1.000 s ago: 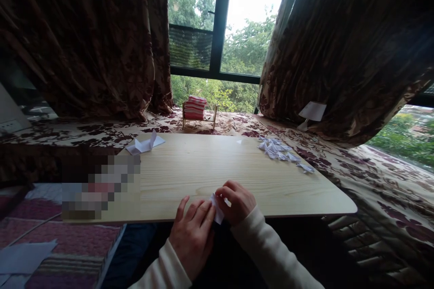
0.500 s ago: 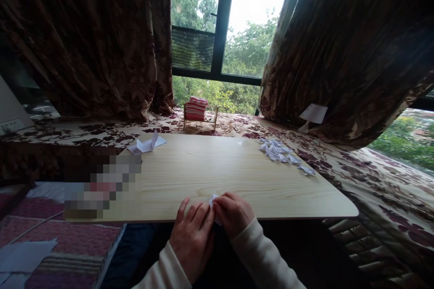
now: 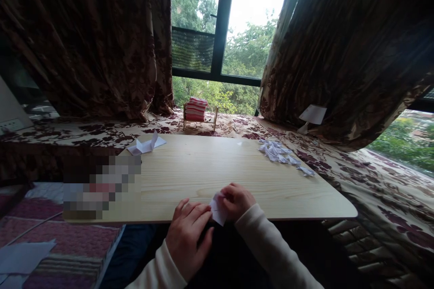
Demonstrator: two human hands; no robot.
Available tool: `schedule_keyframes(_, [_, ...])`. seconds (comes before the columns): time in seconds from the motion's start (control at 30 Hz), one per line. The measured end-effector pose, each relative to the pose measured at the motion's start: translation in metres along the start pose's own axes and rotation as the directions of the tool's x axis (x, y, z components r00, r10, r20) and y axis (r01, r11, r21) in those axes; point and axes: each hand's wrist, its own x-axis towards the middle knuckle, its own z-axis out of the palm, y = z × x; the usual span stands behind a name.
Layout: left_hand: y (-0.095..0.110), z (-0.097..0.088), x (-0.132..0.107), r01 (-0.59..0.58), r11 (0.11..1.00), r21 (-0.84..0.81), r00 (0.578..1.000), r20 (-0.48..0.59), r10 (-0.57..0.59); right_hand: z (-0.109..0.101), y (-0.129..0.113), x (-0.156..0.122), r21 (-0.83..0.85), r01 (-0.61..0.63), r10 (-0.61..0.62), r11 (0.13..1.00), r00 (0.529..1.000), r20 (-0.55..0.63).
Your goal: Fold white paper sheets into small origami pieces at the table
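Observation:
At the near edge of the light wooden table (image 3: pixel 210 171) both my hands work a small folded white paper piece (image 3: pixel 218 208). My right hand (image 3: pixel 237 201) is curled, pinching the paper's upper right side. My left hand (image 3: pixel 187 237) lies just below the table edge, fingers pointing up and right, their tips touching the paper's left side. Both wrists wear cream sleeves.
A heap of small folded white paper pieces (image 3: pixel 278 152) lies at the table's far right. White folded sheets (image 3: pixel 146 144) sit at its far left corner. A small wooden rack with striped cloth (image 3: pixel 197 111) stands on the patterned sill. Loose paper (image 3: pixel 23 257) lies on the mat at lower left.
My left hand has slid down and left off the table edge. The paper has tilted out from between the hands and shows more. My right hand stays pinched on it.

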Motion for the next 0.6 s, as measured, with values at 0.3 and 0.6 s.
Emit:
schedule_keyframes(0.3, [-0.013, -0.001, 0.065, 0.572, 0.64, -0.514, 0.815, 0.268, -0.513, 0.004, -0.011, 0.017, 0.621, -0.095, 0.125, 0.778, 0.992, -0.004])
schedule_keyframes(0.6, [-0.031, 0.013, 0.074, 0.684, 0.373, -0.627, 0.681, 0.366, -0.634, 0.033, -0.007, 0.02, 0.692, 0.017, 0.131, 0.721, 0.978, -0.16])
